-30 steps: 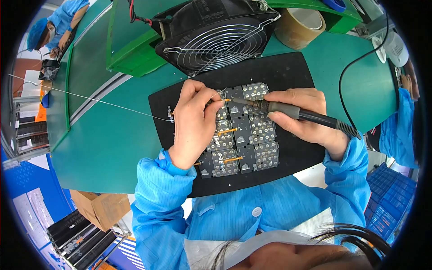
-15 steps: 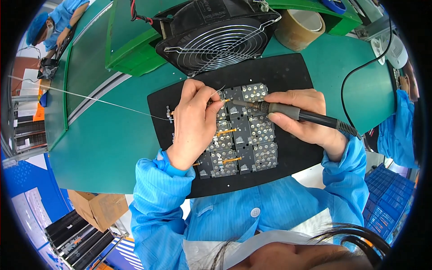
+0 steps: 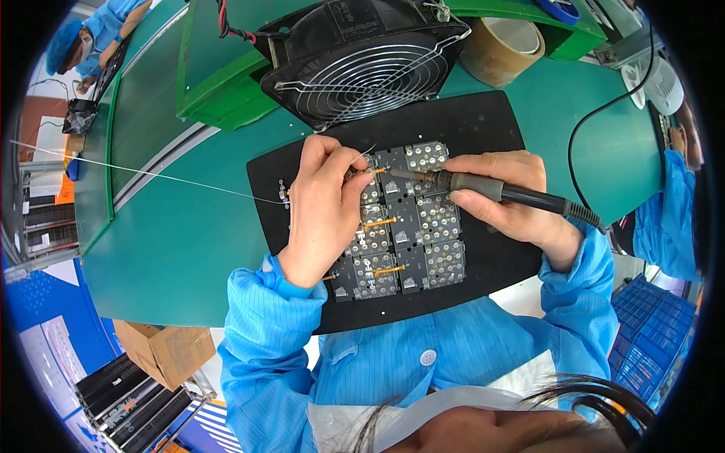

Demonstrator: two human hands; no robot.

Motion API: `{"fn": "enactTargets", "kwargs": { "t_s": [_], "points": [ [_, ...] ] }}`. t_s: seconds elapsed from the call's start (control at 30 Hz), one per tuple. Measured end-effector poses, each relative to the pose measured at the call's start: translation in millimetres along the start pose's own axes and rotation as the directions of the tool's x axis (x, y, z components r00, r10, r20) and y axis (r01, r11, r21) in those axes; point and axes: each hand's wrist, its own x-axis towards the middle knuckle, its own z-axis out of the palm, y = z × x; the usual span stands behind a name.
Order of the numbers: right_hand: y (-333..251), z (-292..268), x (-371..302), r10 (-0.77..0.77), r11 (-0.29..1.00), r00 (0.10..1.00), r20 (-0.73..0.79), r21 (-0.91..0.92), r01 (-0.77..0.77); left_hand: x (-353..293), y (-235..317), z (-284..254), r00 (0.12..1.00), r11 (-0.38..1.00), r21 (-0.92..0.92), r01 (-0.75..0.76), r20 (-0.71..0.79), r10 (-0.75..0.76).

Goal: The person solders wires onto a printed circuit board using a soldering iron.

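Observation:
My right hand is closed round the grip of a soldering iron. The iron's tip points left, close to a small orange strip on a dark circuit board panel. Across from it, my left hand is closed in a pinch on a thin silvery solder wire. The wire's short end stands up past the fingertips, and its long part trails off to the left. Rows of round metallic pads and more orange strips cover the panel, which lies on a black mat. My left hand hides part of the panel's left side.
A black fan with a wire guard stands just beyond the mat. Beside it are a roll of brown tape and a green bin. The iron's cable curves across the right side. Another person sits at far left.
My left hand has shifted very slightly left, the trailing wire with it. The soldering iron stays almost in place. At far left, the other person's hand has moved a little.

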Motion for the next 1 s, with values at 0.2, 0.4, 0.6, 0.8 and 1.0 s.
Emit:
{"fn": "enactTargets", "kwargs": {
  "t_s": [0.2, 0.4, 0.6, 0.8, 1.0],
  "points": [
    [2.4, 0.8, -0.3, -0.016, 1.0, 1.0, -0.011, 0.02, 0.016, 3.3, 1.6, -3.3, 0.998, 1.0, 0.005, 0.014, 0.053, -0.014],
    [0.8, 0.1, 0.5, -0.008, 1.0, 1.0, 0.0, 0.02, 0.008, 6.0, 4.7, -3.5, 0.994, 0.999, -0.006, 0.045, 0.097, -0.045],
    [1.4, 0.1, 0.1, -0.018, 1.0, 1.0, -0.001, 0.007, 0.018, 7.0, 6.8, -4.2, 0.992, 0.999, 0.032, 0.008, 0.123, -0.012],
    [1.3, -0.2, 0.7, -0.02, 1.0, 1.0, 0.002, 0.021, 0.02, 7.8, 4.6, -3.4, 0.991, 0.998, 0.029, -0.048, 0.124, 0.044],
    [3.1, 0.9, 0.6, -0.031, 0.999, 1.0, -0.002, 0.029, 0.031, 8.1, 3.6, -4.7, 0.988, 0.999, -0.046, -0.005, 0.151, 0.012]
  ]
}}
